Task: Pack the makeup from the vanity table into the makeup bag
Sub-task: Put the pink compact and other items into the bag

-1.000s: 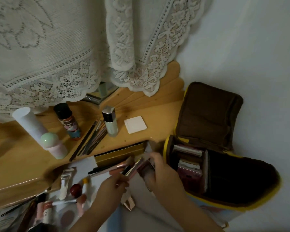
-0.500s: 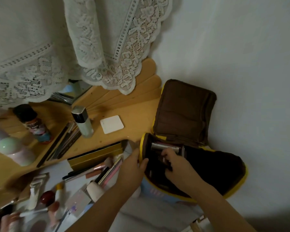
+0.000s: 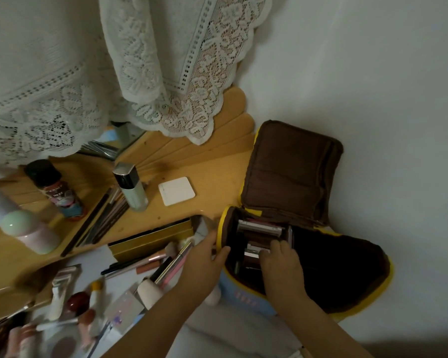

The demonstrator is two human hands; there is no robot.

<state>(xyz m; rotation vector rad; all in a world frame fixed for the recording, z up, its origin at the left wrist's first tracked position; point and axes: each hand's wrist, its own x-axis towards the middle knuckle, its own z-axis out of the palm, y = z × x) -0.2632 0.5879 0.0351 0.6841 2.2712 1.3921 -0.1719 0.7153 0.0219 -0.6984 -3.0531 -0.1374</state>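
The makeup bag (image 3: 388, 277) stands open at the table's right end, with a brown lining, yellow trim and its lid (image 3: 290, 171) leaning on the wall. Flat palettes (image 3: 259, 226) stand on edge inside it. My left hand (image 3: 202, 264) grips the bag's left rim, thumb hooked over the yellow edge. My right hand (image 3: 282, 270) is inside the bag, its fingers curled on a small silver-edged compact (image 3: 251, 253) among the palettes. Loose brushes (image 3: 150, 259) and pencils (image 3: 101, 220) lie on the table to the left.
A white square compact (image 3: 176, 191), a silver-capped bottle (image 3: 132, 187), a black-capped can (image 3: 55, 189), a gold box (image 3: 150, 241) and a green-lidded jar (image 3: 29, 233) stand on the wooden table. A lace cloth (image 3: 140, 73) hangs behind. Small cosmetics crowd the lower left.
My right hand carried the compact from the table's edge into the bag. My left hand left the brushes and took hold of the bag's rim.
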